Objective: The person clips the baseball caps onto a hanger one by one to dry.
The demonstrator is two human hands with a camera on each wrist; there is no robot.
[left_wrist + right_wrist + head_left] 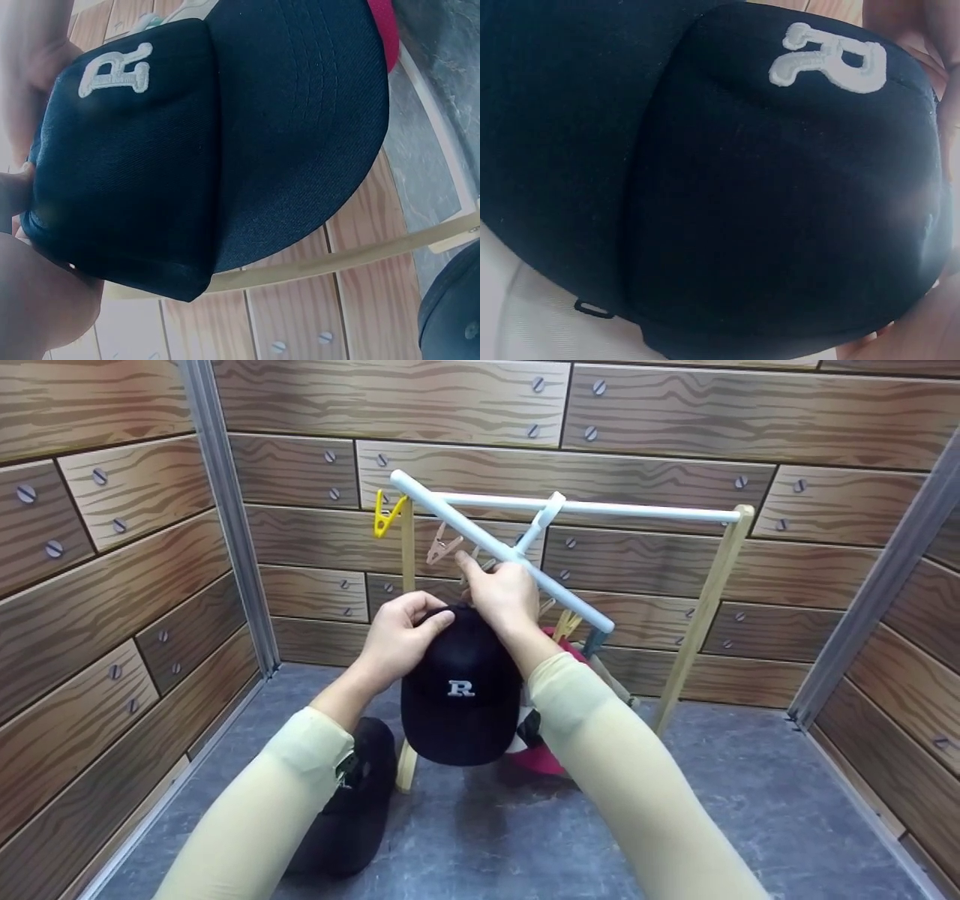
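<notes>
At the middle of the frame, the left hand [399, 636] pinches the black cap [465, 664] by its crown, brim down, seemingly to steady it below the pale-blue hanger [480, 534], though what the right hand [506, 592] grips I can't tell.

The slanted bar [465, 523] overhangs the cap [461, 727]; room lies beside the right post [703, 619].

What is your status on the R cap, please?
Left hand holding R cap at crown. Right hand beside pink clip, grip hidden. Cap brim down, below hanger. Red item close behind.
</notes>
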